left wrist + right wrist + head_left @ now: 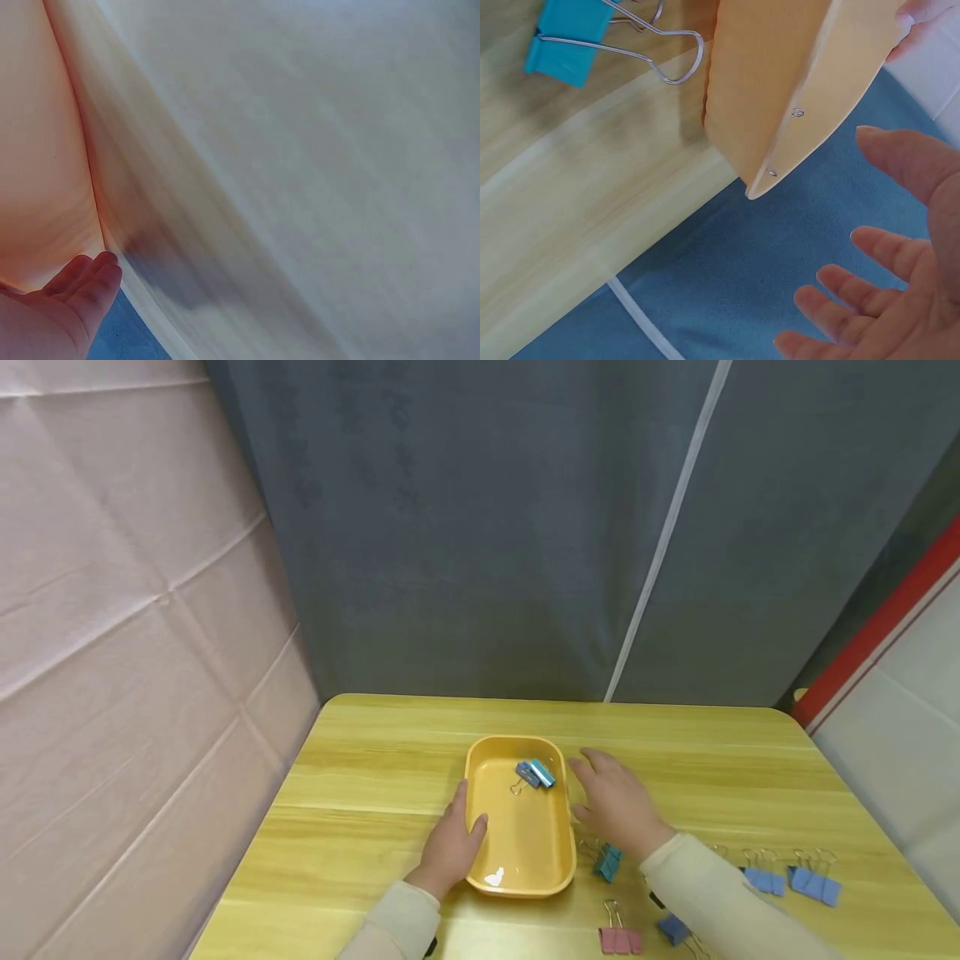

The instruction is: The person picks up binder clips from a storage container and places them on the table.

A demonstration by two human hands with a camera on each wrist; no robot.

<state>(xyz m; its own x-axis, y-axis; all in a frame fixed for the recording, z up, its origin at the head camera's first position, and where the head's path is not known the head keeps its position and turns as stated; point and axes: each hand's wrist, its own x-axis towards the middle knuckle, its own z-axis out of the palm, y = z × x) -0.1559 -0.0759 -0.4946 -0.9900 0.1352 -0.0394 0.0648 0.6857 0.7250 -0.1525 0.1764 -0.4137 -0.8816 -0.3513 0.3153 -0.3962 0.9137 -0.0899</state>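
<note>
A yellow tray (517, 827) stands on the table with a blue binder clip (528, 774) and a shiny teal binder clip (542, 773) near its far right corner. My left hand (450, 843) holds the tray's left wall, thumb over the rim and fingers along the outside; in the left wrist view its fingers (94, 289) lie against the outer side. Just off the right rim, my right hand (618, 802) holds nothing, its fingers spread apart. Closest to that hand on the table is a teal binder clip (608, 862), also seen in the right wrist view.
A pink binder clip (620, 941) lies near the front, with a blue clip (673, 929) beside the right sleeve. Two more blue clips (763, 881) sit farther right. The sleeve partly hides another clip's wire handles. A grey curtain (465, 568) hangs behind the table.
</note>
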